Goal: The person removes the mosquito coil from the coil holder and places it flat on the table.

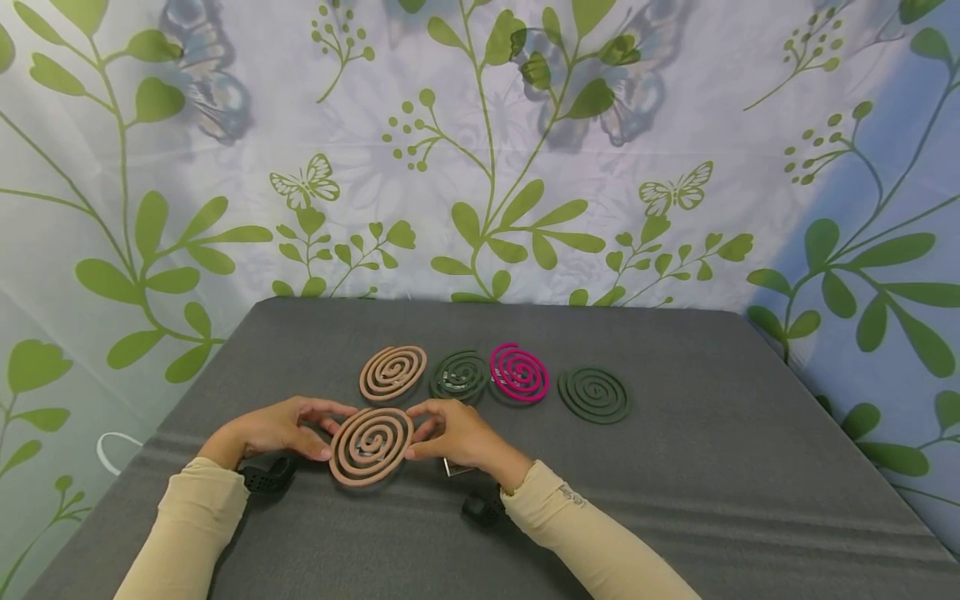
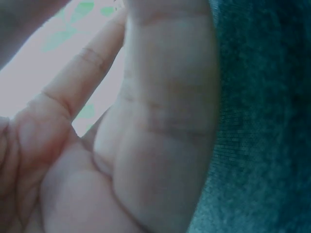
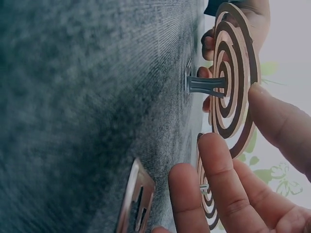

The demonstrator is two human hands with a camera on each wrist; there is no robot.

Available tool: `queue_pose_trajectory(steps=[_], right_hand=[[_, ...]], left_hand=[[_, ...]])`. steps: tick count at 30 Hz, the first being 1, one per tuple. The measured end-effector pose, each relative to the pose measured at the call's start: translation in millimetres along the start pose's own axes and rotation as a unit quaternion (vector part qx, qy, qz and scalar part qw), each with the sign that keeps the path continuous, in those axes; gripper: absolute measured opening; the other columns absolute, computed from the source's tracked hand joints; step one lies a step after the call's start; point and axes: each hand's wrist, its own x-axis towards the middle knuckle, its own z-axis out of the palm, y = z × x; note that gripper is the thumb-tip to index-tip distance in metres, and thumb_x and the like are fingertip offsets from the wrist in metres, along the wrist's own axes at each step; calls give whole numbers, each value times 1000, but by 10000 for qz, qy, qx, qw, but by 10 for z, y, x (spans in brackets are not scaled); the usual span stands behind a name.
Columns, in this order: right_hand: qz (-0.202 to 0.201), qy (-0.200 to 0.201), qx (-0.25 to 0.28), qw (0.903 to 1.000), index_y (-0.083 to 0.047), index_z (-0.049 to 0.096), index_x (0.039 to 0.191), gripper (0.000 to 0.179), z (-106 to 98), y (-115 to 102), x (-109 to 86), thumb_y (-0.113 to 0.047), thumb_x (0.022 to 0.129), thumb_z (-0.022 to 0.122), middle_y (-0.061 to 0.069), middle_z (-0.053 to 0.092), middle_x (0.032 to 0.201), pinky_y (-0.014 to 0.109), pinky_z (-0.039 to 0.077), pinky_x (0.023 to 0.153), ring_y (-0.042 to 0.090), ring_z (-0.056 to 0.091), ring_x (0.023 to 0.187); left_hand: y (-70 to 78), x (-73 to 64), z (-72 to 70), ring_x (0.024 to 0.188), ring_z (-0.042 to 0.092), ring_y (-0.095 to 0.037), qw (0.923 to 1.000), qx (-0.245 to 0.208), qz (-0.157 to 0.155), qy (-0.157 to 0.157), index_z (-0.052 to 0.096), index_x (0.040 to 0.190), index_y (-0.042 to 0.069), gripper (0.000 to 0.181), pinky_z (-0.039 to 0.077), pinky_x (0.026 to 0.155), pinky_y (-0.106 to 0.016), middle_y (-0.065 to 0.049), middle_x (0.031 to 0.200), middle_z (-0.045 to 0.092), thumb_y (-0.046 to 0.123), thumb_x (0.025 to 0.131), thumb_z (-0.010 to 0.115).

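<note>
A tan mosquito coil [image 1: 372, 444] sits raised above the table on an upright metal stand [image 3: 206, 85], slightly tilted. My left hand [image 1: 281, 429] pinches its left edge between thumb and fingers. At the right edge, my right hand [image 1: 465, 433] pinches it, the thumb on the upper face and fingers below. Under the right hand lies a flat metal coil stand [image 3: 138, 199], partly hidden in the head view. The left wrist view holds mostly the left palm and fingers; the coil does not show there.
Behind the hands stand another tan coil [image 1: 393, 372], a dark green coil [image 1: 459, 375] and a pink coil [image 1: 519, 373], with metal glinting under the green and pink ones. A second green coil [image 1: 596, 394] lies farther right on the grey table [image 1: 712, 442]. Leaf-patterned curtains hang behind.
</note>
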Motion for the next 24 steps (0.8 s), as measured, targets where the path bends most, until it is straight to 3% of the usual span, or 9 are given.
queue_pose_trajectory(steps=[14,24], right_hand=[[-157,-222,537,9982,1,64,145,55,-74,1,-32,-3,95,84,8,79,102,26,57,74,15,75,88],[-476,-283,1002,9934,7,59,148,57,-155,23,-12,3,96,80,16,78,107,29,60,80,17,75,86]], left_hand=[[15,-52,-40,100,76,-19,9989,-246,396,75,36,160,-14,78,62,89,-36,-10,124,70,8,99,81],[40,-39,-53,108,76,-21,9945,-656,812,26,57,159,15,59,61,94,-40,-11,127,67,6,103,75]])
